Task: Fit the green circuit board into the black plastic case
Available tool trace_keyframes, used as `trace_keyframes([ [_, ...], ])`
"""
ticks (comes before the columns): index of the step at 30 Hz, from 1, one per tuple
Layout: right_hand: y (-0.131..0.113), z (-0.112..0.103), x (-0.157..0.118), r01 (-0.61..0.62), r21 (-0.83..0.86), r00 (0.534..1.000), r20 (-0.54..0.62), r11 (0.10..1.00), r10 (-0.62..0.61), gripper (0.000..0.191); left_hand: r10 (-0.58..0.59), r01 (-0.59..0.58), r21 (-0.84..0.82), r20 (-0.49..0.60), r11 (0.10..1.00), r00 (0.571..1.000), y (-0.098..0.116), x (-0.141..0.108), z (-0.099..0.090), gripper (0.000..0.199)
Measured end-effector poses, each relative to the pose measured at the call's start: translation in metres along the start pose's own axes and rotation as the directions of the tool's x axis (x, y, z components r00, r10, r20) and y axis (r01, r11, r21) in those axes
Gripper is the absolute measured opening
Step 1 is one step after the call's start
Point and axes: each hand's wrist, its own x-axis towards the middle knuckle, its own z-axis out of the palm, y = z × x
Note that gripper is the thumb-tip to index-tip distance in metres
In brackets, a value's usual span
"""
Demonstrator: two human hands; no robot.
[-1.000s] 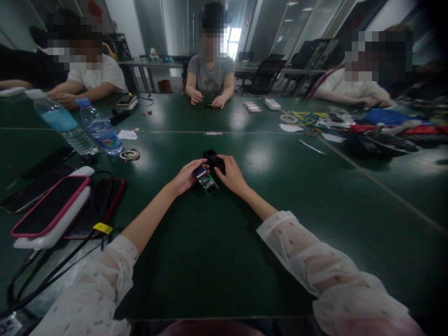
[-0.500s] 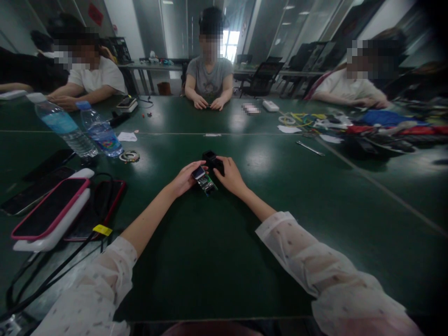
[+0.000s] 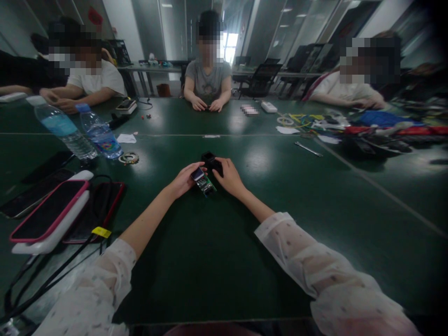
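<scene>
Between thumb and fingers, my left hand (image 3: 186,179) grips a small green circuit board (image 3: 206,185) that carries a little dark screen at its upper end. The board is tilted, its lower end pointing toward me. Just beyond it sits a small black open-topped case (image 3: 210,158), low over the green table. My right hand (image 3: 229,177) is closed around the right side of this case, fingertips on its edge. The board and the case are close together, but I cannot tell whether they touch.
On the left lie several phones, among them a pink-cased phone (image 3: 52,210), with black cables (image 3: 52,280). Two water bottles (image 3: 100,133) stand behind them near a coil of wire (image 3: 129,158). A wrench (image 3: 308,149) and a cable pile (image 3: 378,126) lie right. People sit opposite.
The view has shifted very slightly. Both hands keep their hold on the board and the case, with almost no movement.
</scene>
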Motion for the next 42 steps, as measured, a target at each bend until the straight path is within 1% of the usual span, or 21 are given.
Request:
trace_keyframes([
  [2,-0.003,-0.002,0.000,0.016,0.025,1.000,-0.026,1.000,-0.015,0.041,0.002,-0.002,-0.009,0.000,1.000,1.000,0.000,0.000,0.000,0.032],
  [4,-0.005,-0.004,0.001,0.018,0.049,0.995,-0.094,0.999,-0.014,0.041,-0.001,0.001,-0.014,-0.011,1.000,1.000,0.000,0.000,0.000,0.033],
  [8,-0.003,-0.008,0.002,-0.043,0.070,0.965,-0.257,0.997,0.060,0.043,-0.017,0.017,-0.013,-0.027,1.000,0.999,0.002,-0.002,0.002,0.033],
  [10,-0.001,-0.010,0.003,-0.074,0.097,0.950,-0.296,0.993,0.100,0.041,-0.020,0.020,-0.013,-0.029,1.000,0.999,0.004,-0.003,0.004,0.032],
  [12,-0.002,-0.012,0.003,-0.069,0.120,0.940,-0.326,0.990,0.105,0.041,-0.025,0.024,-0.016,-0.034,1.000,0.999,0.004,-0.003,0.005,0.031],
  [14,-0.008,-0.015,0.002,-0.013,0.128,0.937,-0.345,0.992,0.056,0.042,-0.028,0.027,-0.025,-0.042,0.999,0.999,0.004,-0.003,0.005,0.032],
  [17,-0.023,-0.018,-0.002,0.125,0.125,0.934,-0.348,0.984,-0.074,0.045,-0.037,0.034,-0.061,-0.057,0.998,0.998,0.001,0.001,0.003,0.032],
  [19,-0.034,-0.019,-0.005,0.167,0.129,0.925,-0.365,0.978,-0.109,0.047,-0.049,0.044,-0.089,-0.058,0.995,0.997,-0.001,0.004,0.000,0.031],
  [22,-0.045,-0.019,-0.009,0.193,0.133,0.935,-0.326,0.972,-0.141,0.048,-0.053,0.044,-0.126,-0.068,0.991,0.996,-0.002,0.006,-0.001,0.028],
  [26,-0.053,-0.017,-0.013,0.232,0.138,0.938,-0.293,0.963,-0.184,0.051,-0.077,0.063,-0.146,-0.093,0.987,0.993,0.000,0.006,0.002,0.025],
  [31,-0.058,-0.018,-0.016,0.235,0.152,0.953,-0.229,0.960,-0.197,0.050,-0.112,0.085,-0.161,-0.164,0.983,0.980,0.002,0.006,0.005,0.021],
  [36,-0.061,-0.019,-0.020,0.207,0.125,0.949,-0.268,0.970,-0.168,0.053,-0.117,0.098,-0.154,-0.120,0.983,0.986,0.001,0.006,0.002,0.020],
  [39,-0.064,-0.018,-0.023,0.259,0.090,0.942,-0.243,0.962,-0.231,0.057,-0.118,0.098,-0.149,-0.128,0.984,0.985,0.003,0.005,0.002,0.017],
  [42,-0.066,-0.017,-0.024,0.328,0.034,0.934,-0.161,0.944,-0.319,0.056,-0.125,0.107,-0.147,-0.116,0.983,0.985,0.006,0.003,0.003,0.019],
])
